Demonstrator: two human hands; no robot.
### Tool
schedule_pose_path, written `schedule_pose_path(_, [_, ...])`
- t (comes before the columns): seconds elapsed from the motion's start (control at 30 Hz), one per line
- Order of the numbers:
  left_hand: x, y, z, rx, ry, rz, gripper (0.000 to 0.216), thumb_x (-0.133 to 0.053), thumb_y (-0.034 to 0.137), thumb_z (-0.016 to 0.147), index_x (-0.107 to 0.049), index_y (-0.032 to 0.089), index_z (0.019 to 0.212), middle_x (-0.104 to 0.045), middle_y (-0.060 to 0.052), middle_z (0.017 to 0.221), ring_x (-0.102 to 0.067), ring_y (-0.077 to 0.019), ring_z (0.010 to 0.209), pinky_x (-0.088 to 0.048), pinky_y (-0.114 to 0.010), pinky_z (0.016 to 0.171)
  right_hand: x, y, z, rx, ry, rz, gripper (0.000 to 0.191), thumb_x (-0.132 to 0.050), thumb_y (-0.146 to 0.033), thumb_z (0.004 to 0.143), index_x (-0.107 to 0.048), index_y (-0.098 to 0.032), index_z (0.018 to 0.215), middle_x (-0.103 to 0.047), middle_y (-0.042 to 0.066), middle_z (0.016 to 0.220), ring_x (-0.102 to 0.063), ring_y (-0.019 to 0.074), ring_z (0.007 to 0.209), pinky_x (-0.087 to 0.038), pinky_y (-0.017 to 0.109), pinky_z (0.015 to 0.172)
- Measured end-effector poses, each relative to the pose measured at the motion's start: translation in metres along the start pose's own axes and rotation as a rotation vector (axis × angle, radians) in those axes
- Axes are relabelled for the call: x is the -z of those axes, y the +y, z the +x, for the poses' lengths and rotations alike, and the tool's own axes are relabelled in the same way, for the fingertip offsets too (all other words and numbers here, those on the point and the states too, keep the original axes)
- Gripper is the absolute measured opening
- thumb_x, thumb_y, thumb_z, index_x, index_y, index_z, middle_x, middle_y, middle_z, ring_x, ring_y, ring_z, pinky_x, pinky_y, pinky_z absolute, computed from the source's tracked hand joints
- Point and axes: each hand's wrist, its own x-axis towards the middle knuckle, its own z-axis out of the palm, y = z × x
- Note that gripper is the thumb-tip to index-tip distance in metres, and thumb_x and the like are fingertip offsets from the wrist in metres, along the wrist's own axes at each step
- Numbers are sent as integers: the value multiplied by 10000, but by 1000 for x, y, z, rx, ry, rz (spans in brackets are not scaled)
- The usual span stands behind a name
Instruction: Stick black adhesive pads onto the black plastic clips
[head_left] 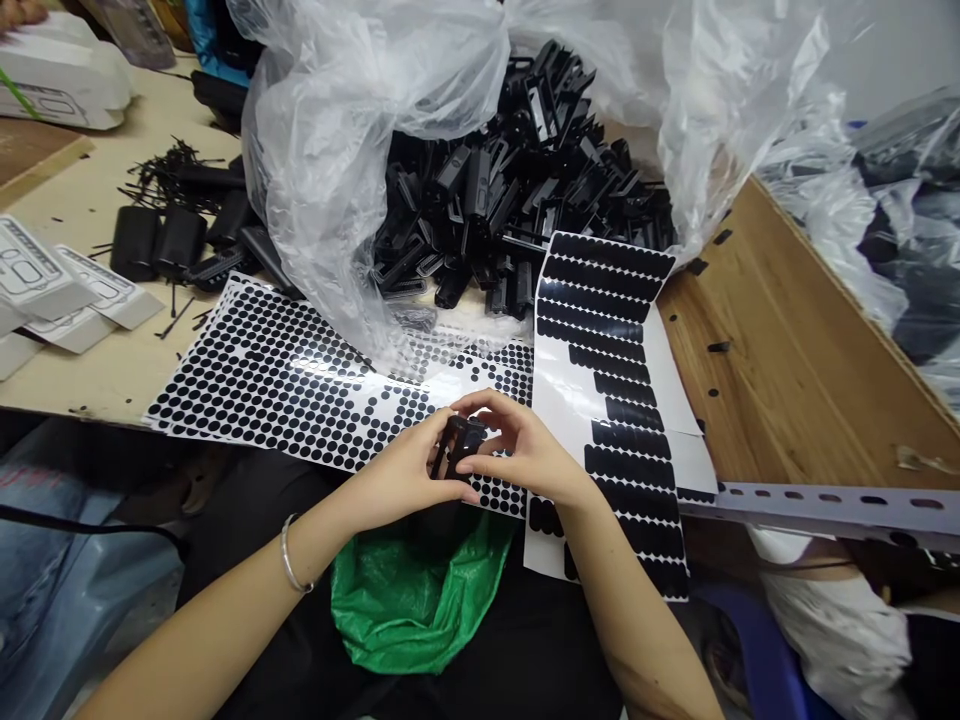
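Between both hands is a small black plastic housing (459, 445), held over the front edge of the table. My left hand (420, 465), with a silver bangle on its wrist, closes round the housing's left side. From the right, my right hand (517, 440) grips it with thumb and fingers. Beneath the hands lies a sheet of round black stickers (300, 375), with some dots gone. Right beside it is a sheet of black strip-shaped stickers (630, 460), its far end curling up. An open green bag (420, 600) sits on the lap below the hands.
A heap of black plastic parts (480, 190) spills from a clear plastic bag (330, 150). White boxes (45, 280) and black cases (157, 240) are on the left. A wooden board (810, 370) with a perforated metal edge (832, 505) stands on the right.
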Motion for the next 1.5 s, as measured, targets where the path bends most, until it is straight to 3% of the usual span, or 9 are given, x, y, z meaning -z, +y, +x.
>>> schedule_pose_path(0.17, [-1,-6,2,-21,3,-37,705,-790,281,720,-449,286,1336,-625,-80,1218,-646,-275,1075,-534,-427,903,-2,0,0,-23,26,-33,427,-808,-267,706,-608,-245,1083,-592,60,1081,-608,187,911,-560,233,563])
schedule_pose_path(0.3, [0,-8,2,-23,40,-7,625,-747,370,768,-456,280,1315,-618,-83,1199,-634,-269,1040,-534,-419,867,0,1,5,6,46,-16,363,-788,-309,743,-626,-249,1062,-616,54,1071,-624,186,897,-579,303,695])
schedule_pose_path(0.4, [1,-8,2,-3,59,-27,446,-601,469,871,-484,253,1243,-618,-65,1050,-623,-237,912,-543,-387,760,6,5,12,54,211,-34,238,-653,-432,860,-655,-255,1019,-617,61,1086,-619,196,940,-574,352,780])
schedule_pose_path(0.47, [1,-8,2,-4,60,-47,383,-516,491,915,-487,247,1208,-600,-54,1015,-602,-224,895,-535,-374,747,12,9,18,68,377,-114,278,-556,-489,912,-671,-260,1018,-620,68,1101,-612,209,971,-564,379,814])
schedule_pose_path(0.63, [1,-4,3,-56,76,-88,321,-476,409,948,-474,224,1210,-584,-73,1152,-541,-237,1103,-442,-400,970,29,28,36,94,634,-369,308,-491,-470,943,-665,-241,1053,-650,91,1114,-601,253,1042,-533,434,873])
schedule_pose_path(0.83, [0,1,2,-30,88,-133,218,-483,342,926,-506,214,1102,-594,-48,1072,-554,-213,1021,-437,-373,942,44,56,61,98,597,-582,394,-460,-419,953,-549,-248,1297,-590,120,1330,-557,291,1186,-462,494,993])
schedule_pose_path(1.07, [-2,3,2,-17,120,-171,172,-531,383,887,-500,215,866,-570,5,846,-554,-179,858,-460,-340,855,53,75,78,53,546,-697,495,-462,-367,934,-464,-238,1411,-555,112,1404,-538,318,1134,-413,555,1013])
schedule_pose_path(1.33, [-1,6,0,-32,79,-192,298,-542,504,892,-526,207,872,-547,12,804,-552,-159,793,-476,-318,806,54,76,86,40,552,-704,524,-457,-395,929,-455,-234,1427,-556,115,1410,-512,345,1172,-388,591,1020])
schedule_pose_path(1.5, [-2,3,0,-26,100,-177,387,-520,566,887,-591,219,1041,-655,-31,987,-598,-219,1024,-477,-352,928,60,82,91,49,546,-705,569,-493,-391,914,-407,-268,1463,-526,94,1444,-508,343,1215,-398,574,1023])
